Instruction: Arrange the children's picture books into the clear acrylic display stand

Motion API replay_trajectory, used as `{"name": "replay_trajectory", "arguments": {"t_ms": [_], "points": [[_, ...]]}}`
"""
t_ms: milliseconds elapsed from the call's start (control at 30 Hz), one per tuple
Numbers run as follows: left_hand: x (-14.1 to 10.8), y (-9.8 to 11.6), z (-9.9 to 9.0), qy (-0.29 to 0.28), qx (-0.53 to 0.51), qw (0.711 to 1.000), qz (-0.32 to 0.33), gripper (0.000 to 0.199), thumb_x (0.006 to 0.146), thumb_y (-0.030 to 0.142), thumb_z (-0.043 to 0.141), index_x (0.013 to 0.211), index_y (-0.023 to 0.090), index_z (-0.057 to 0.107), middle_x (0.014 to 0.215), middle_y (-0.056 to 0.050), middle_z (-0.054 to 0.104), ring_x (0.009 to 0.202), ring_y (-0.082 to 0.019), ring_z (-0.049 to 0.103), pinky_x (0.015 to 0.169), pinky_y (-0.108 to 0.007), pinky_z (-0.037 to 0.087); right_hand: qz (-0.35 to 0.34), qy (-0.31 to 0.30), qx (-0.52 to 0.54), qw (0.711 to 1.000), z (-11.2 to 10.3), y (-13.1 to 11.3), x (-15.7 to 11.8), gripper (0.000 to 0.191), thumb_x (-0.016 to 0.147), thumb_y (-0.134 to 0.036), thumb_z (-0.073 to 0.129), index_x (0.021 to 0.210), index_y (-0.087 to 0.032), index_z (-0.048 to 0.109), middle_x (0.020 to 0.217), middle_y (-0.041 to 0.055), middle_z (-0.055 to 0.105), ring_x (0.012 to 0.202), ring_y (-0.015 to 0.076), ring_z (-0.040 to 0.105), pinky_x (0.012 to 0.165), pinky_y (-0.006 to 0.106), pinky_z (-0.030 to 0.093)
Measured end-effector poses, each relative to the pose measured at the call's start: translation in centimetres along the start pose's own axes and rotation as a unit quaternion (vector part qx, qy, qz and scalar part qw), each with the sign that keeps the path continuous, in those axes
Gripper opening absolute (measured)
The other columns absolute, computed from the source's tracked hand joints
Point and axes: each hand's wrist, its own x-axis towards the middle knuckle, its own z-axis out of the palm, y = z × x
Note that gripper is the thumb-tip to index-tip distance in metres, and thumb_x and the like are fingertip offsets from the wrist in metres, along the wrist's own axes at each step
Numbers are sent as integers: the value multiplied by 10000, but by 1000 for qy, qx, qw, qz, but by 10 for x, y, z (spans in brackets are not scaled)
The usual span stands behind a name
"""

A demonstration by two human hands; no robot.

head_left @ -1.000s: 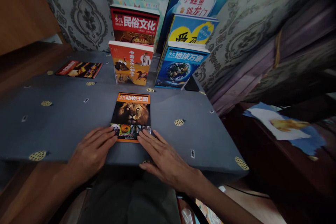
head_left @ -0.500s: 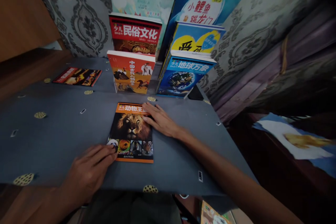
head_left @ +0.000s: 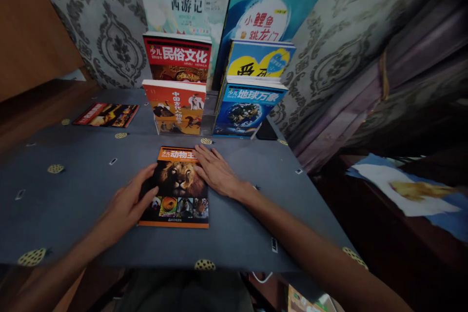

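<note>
A thin book with a lion on its cover (head_left: 181,180) lies flat on the grey patterned tablecloth (head_left: 91,170). Its title band is orange, with small animal pictures along the bottom. My left hand (head_left: 129,200) is at the book's left edge, thumb over the cover and fingers apart. Across the upper right edge rests my right hand (head_left: 215,170), its fingers stretched out and covering the end of the title. Neither hand grips the book.
Behind the lion book stands a clear rack of upright books, among them an orange book (head_left: 179,107) and a blue globe book (head_left: 248,107). Another book (head_left: 106,114) lies flat at the back left. A dark phone-like object (head_left: 266,130) sits right of the rack.
My left hand has moved up along the book's left edge, from its lower corner, and its fingers have spread. My right hand stays on the upper right edge. The view has tilted up slightly.
</note>
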Motion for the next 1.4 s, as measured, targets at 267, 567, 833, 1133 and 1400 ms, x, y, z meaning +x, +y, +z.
{"name": "replay_trajectory", "arguments": {"t_ms": [267, 567, 833, 1133, 1400], "points": [[20, 23, 5, -37, -396, 874, -278, 503, 850, 331, 707, 1302, 157, 569, 1152, -147, 759, 943, -269, 773, 770, -357, 648, 20, -2, -2, 1000, -3, -5, -1, 534, 1036, -308, 445, 1516, -75, 428, 1611, 196, 382, 1541, 273, 276, 1256, 522, 245], [48, 40, -26, -58, -360, 905, -219, 564, 787, 376, 787, 1293, 191, 620, 1164, -109, 767, 922, -265, 776, 724, -312, 653, 37, 83, 129, 987, -4, 8, -5, 584, 1033, -350, 415, 1540, -64, 378, 1596, 223, 402, 1498, 280, 372, 1232, 490, 308], [60, 80, -75, -2, 46, 974, 222, 456, 971, 368, 569, 1421, 300, 577, 1318, -34, 709, 1149, -288, 706, 920, -378, 618, 27, 188, 393, 900, -32, 6, -3, 622, 1045, -491, 299, 1620, -263, 225, 1554, 130, 489, 1308, 252, 593, 1015, 461, 548], [10, 42, -8, -135, 333, 887, 289, 827, 866, -39, 404, 1573, 379, 309, 1520, -65, 539, 1333, -252, 588, 943, -396, 597, 148, 110, 487, 854, -28, 24, -5, 584, 1009, -592, 411, 1322, -160, 647, 1085, 124, 759, 992, 242, 717, 875, 420, 587], [-5, 19, 7, -99, 290, 905, 296, 425, 1032, 280, 451, 1448, 260, 537, 1447, -88, 614, 1377, -238, 543, 1067, -418, 530, 106, 124, 113, 980, -27, 15, -10, 345, 968, -235, 511, 1252, -148, 687, 1198, 144, 731, 1070, 279, 688, 963, 464, 528]]}}
